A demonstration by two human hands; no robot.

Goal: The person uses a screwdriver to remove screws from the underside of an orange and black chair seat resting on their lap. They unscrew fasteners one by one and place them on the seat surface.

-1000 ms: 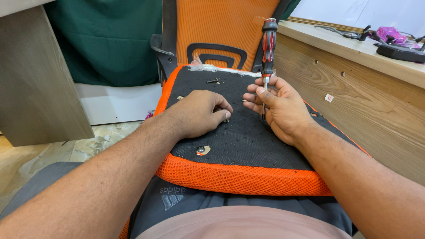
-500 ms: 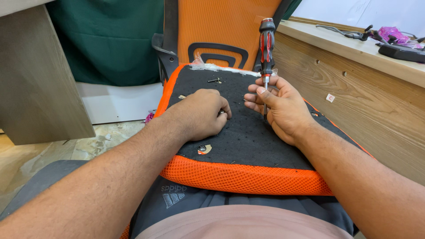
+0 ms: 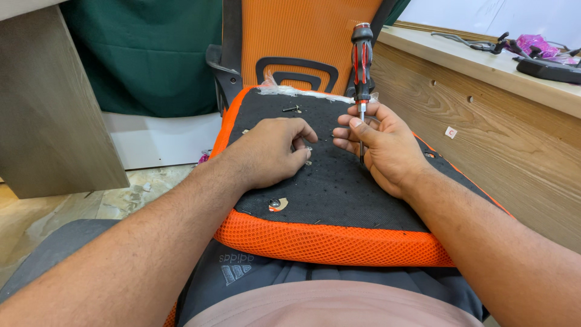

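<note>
While the left hand [image 3: 272,151] pinches a small fastener against the black seat underside [image 3: 339,188], the right hand [image 3: 381,148] grips the upright screwdriver [image 3: 362,72] just beside it, tip down, with one screw [image 3: 291,109] lying loose beyond, so fastening looks unfinished.

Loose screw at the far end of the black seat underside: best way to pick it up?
Pinch the screw across its shaft, coming from straight above. It lies flat on the black fabric, clear of both hands, so its sides are open. The left hand is nearer; the right hand holds the screwdriver.
</note>
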